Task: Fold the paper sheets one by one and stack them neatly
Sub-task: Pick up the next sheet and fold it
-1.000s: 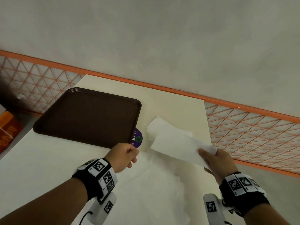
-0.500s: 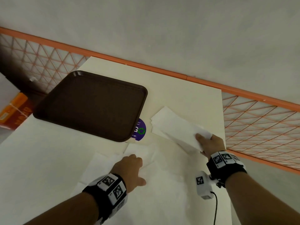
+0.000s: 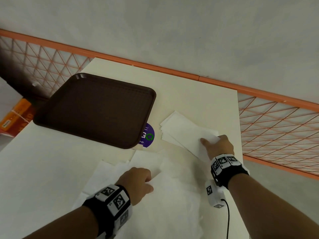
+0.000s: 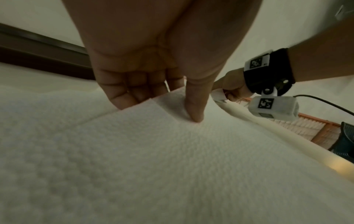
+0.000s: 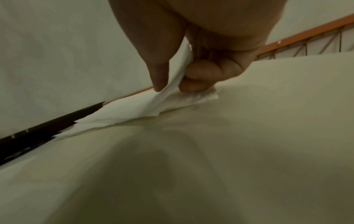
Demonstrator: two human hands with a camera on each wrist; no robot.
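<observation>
A pile of unfolded white paper sheets [image 3: 172,195] lies spread at the near middle of the table. My left hand [image 3: 138,180] rests on it and pinches a corner of the top sheet [image 4: 153,159], thumb on top and fingers curled under the edge. To the right of the tray lies a stack of folded sheets [image 3: 179,128]. My right hand [image 3: 214,144] pinches the near end of the top folded sheet [image 5: 134,110] between thumb and forefinger, with the sheet lying on that stack.
A brown tray [image 3: 96,107] sits at the back left of the cream table [image 3: 189,94], partly covering a purple round sticker [image 3: 148,135]. An orange mesh railing [image 3: 276,126] runs behind and to the right. An orange box [image 3: 15,118] lies beyond the left edge.
My right hand has brought the folded sheet down from the air onto the stack. My left hand has dropped from a raised fist onto the unfolded pile and taken hold of a corner.
</observation>
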